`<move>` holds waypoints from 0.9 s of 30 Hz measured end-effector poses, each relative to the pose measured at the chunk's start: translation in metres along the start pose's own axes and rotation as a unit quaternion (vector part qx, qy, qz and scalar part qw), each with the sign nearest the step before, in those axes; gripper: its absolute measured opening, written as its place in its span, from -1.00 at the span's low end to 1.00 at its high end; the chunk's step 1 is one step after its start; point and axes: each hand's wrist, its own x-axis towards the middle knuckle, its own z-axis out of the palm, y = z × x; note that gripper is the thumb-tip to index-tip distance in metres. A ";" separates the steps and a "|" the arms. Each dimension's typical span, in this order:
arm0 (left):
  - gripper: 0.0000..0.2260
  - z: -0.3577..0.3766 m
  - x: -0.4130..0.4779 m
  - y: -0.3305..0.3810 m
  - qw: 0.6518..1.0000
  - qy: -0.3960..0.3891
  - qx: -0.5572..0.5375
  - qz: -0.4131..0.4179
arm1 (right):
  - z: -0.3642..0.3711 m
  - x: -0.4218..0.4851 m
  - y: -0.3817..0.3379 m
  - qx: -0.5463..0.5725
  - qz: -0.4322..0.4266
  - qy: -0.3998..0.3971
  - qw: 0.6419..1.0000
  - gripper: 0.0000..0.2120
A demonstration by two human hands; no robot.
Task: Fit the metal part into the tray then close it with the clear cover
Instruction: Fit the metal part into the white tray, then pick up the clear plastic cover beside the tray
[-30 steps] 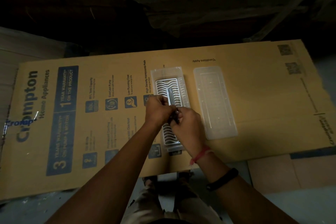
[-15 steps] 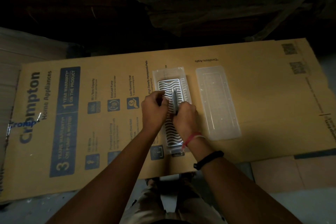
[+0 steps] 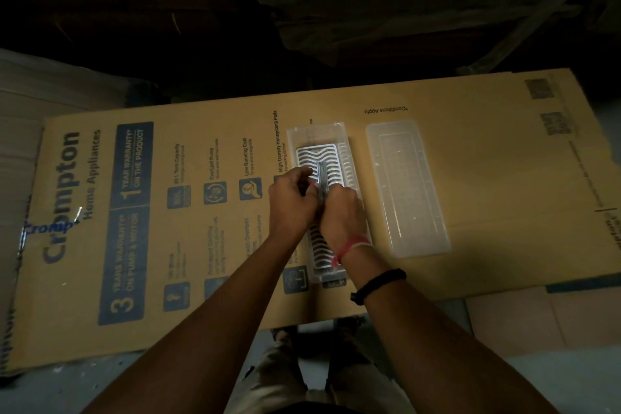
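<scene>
A clear plastic tray (image 3: 316,132) with a white wavy-slotted insert (image 3: 316,153) lies lengthwise on a cardboard sheet. A narrow metal part (image 3: 322,173) lies along the insert's midline. Its near end is gripped between my left hand (image 3: 291,203) and my right hand (image 3: 342,212), which meet over the middle of the tray and hide that part of it. The clear cover (image 3: 405,188) lies flat on the cardboard just right of the tray, apart from it.
The large flattened printed cardboard box (image 3: 168,212) is the work surface. Its near edge ends above my knees. Dark clutter rises behind its far edge. White stacked material (image 3: 20,104) sits at the left, and bare floor shows at the lower right.
Both hands have slid away from me along the tray with the metal part, from the tray's near half to its middle. The cover has not moved.
</scene>
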 end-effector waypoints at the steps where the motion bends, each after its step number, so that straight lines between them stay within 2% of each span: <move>1: -0.73 0.000 0.000 0.000 1.000 -0.002 0.000 0.001 | -0.001 -0.001 0.000 0.008 0.000 -0.003 1.000 -0.90; 4: -0.73 0.001 0.002 -0.002 1.000 -0.007 -0.001 0.011 | -0.013 -0.007 0.002 0.023 -0.019 0.008 1.000 -0.87; 7: -0.76 0.003 0.005 -0.004 1.000 -0.007 0.003 0.009 | -0.031 -0.007 0.016 0.048 -0.051 0.068 0.995 -0.81; 11: -0.75 0.003 0.007 -0.005 1.000 -0.015 0.011 -0.004 | -0.057 0.008 0.059 0.090 -0.009 0.161 0.983 -0.79; 13: -0.76 0.003 0.006 -0.003 1.000 -0.021 0.012 0.001 | -0.058 0.019 0.084 0.038 0.037 0.140 0.989 -0.70; 16: -0.78 0.006 0.005 0.000 0.999 -0.047 0.013 0.012 | -0.047 0.029 0.108 -0.029 0.102 0.054 0.993 -0.52; 19: -0.78 0.006 0.005 0.000 0.998 -0.059 0.019 0.014 | -0.034 0.030 0.119 -0.058 0.127 0.010 0.990 -0.42; 27: -0.80 0.008 -0.001 -0.001 0.998 -0.039 0.040 0.036 | -0.023 0.030 0.128 -0.064 0.140 0.022 0.988 -0.35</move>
